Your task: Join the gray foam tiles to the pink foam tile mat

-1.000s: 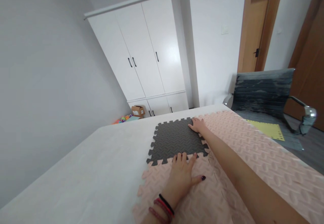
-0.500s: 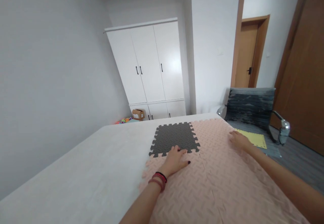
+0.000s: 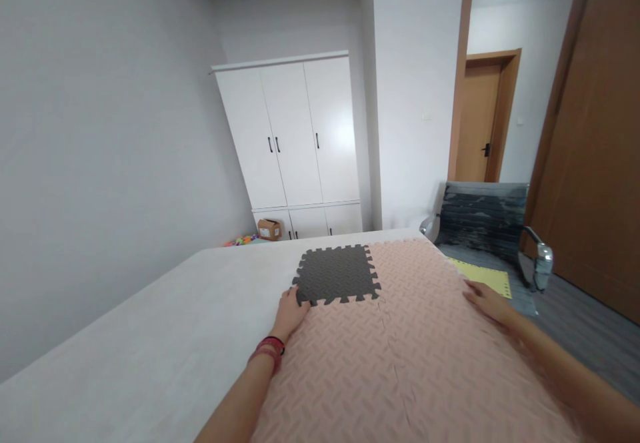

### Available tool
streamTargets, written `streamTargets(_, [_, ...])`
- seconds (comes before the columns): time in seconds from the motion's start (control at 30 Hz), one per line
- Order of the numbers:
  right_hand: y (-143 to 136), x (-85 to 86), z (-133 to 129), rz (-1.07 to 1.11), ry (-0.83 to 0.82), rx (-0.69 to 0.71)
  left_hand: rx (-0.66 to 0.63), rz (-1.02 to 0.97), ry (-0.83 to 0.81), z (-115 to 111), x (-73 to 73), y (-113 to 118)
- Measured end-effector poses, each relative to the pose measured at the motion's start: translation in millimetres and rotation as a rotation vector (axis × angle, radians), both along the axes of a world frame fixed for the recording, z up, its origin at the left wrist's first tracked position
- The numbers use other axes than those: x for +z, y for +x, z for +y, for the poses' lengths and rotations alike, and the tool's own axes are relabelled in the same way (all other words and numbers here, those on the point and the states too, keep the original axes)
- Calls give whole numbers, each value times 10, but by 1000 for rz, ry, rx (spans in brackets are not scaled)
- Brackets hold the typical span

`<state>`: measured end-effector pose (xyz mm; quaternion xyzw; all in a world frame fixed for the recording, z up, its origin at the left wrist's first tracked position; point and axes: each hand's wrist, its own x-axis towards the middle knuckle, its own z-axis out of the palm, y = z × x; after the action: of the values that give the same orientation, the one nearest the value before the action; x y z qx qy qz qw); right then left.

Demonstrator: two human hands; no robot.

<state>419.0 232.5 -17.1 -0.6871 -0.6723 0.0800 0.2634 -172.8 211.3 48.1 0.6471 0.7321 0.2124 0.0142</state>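
A dark grey foam mat tile (image 3: 337, 273) with jigsaw edges lies on the white surface, its near side against the pink foam mat tiles (image 3: 345, 363) and its right side beside more pink. My left hand (image 3: 291, 311), with red and black bands at the wrist, rests at the grey tile's near left corner, thumb and fingers apart. Its fingertips touch that corner, partly hiding it. On the right, my right hand (image 3: 487, 298) lies along the outer edge of the pink tiles, fingers stretched forward and holding nothing that I can see.
The white tabletop (image 3: 175, 323) extends to the left. Beyond its right edge stands a dark chair (image 3: 483, 219) with a yellow foam sheet (image 3: 483, 276) on its seat. Behind are a white cabinet (image 3: 295, 136) and a cardboard box (image 3: 270, 229).
My left hand has moved left from the grey tile's near edge to its near left corner. My right hand stays at the pink edge, slightly nearer. The view has shifted a little.
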Motion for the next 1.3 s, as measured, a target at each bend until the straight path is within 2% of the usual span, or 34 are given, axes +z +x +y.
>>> streamTargets(0.2, [49,-52,53,9,-16,-14,-42,89,-45,91,-39,11])
streamTargets(0.4, [0,20,43,-3,-4,5,-46,128,-66,145,-46,64])
streamTargets(0.63, [-61,56,107,-54,-19,-40,-39,115,-69,198,-89,109])
streamTargets(0.8, [-62,25,127,-160,-24,-57,-90,90,-57,192,-131,118])
streamTargets(1.07, [-72,40,99,-182,11,-51,-210,77,-45,164,-71,28])
streamTargets(1.3, [-72,49,99,-195,15,-63,-201,95,-59,179,-90,45])
